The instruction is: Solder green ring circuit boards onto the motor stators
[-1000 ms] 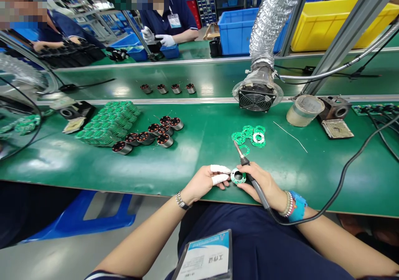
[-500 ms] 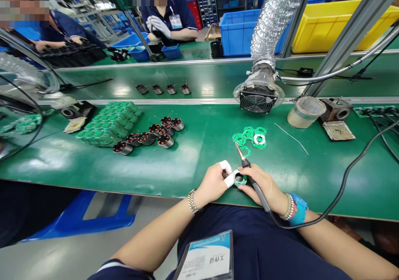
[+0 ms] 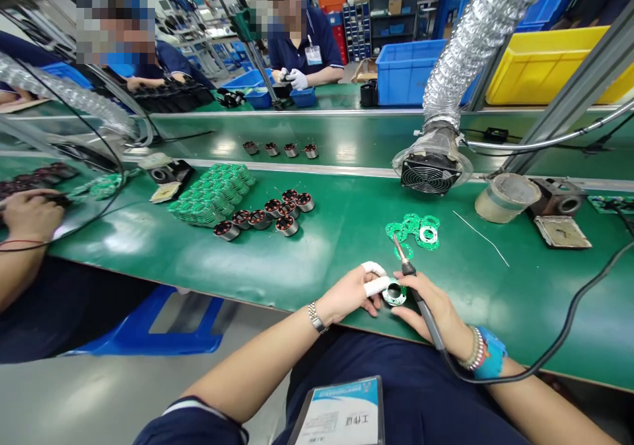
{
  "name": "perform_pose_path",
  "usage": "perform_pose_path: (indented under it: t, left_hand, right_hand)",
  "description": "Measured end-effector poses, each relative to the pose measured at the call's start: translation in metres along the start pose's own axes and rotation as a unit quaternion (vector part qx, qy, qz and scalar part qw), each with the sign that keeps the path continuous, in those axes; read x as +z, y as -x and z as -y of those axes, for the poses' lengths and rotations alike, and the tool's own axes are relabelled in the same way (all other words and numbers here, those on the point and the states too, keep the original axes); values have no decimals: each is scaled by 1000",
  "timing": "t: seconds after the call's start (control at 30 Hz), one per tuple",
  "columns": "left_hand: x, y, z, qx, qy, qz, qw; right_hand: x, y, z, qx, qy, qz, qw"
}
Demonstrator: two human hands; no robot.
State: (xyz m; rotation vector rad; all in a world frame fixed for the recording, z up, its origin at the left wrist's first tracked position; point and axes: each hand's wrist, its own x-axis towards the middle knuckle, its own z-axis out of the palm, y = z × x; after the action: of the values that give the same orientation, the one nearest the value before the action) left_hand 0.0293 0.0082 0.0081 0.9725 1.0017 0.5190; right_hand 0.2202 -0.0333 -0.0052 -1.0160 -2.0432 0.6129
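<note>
A ring-shaped circuit board [image 3: 401,298], green and white around a dark centre, is near the front edge of the bench. My left hand [image 3: 354,293], white covers on its fingers, grips the board's left side. In my right hand [image 3: 438,306] is a soldering iron [image 3: 426,319], its tip pointing up and away over the loose boards. The right thumb and fingertips also lie close around the board's right side; whether they press on it I cannot tell. Just beyond the hands lie several loose green ring boards [image 3: 410,224], one with a white ring [image 3: 428,235] on it.
Left of centre stand several copper-wound stators [image 3: 258,218] beside stacked green boards [image 3: 211,194]. A fume duct with fan [image 3: 430,173], a round tub [image 3: 508,197], an iron stand [image 3: 562,201] and a solder wire [image 3: 480,237] are at right. The iron's cable [image 3: 559,339] loops right. Co-workers sit across and left.
The camera view has shifted, so everything appears further right and lower. My left fingers have straightened along the board's side, and the ring now faces up more. The iron stays in my right hand.
</note>
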Motion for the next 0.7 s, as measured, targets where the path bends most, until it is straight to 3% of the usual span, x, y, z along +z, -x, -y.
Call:
perform_pose_path:
  t: [0.07, 0.13, 0.2, 0.27, 0.37, 0.43, 0.57, 0.7]
  left_hand:
    - [-4, 3, -5, 36, -50, -6, 998]
    - [-4, 8, -10, 106, -175, -5, 979]
    - [1, 11, -13, 167, -346, 17, 923]
    - [8, 10, -15, 185, -472, 28, 861]
    - [8, -10, -27, 178, -528, 13, 830]
    - [-5, -40, -46, 185, -528, -35, 828]
    - [-49, -131, -111, 150, -542, -243, 791]
    - [-84, -220, -166, 129, -536, -310, 774]
  right_hand:
    - [-7, 1, -1, 17, 13, -25, 999]
    - [-17, 1, -3, 39, 34, -73, 996]
    - [-31, 0, -7, 62, 57, -120, 989]
    - [-46, -2, -12, 78, 75, -151, 983]
    - [-65, -4, -22, 95, 95, -179, 975]
    - [-73, -6, -30, 103, 103, -202, 968]
    - [-78, -7, -49, 119, 107, -242, 957]
    - [-75, -7, -61, 138, 115, -248, 952]
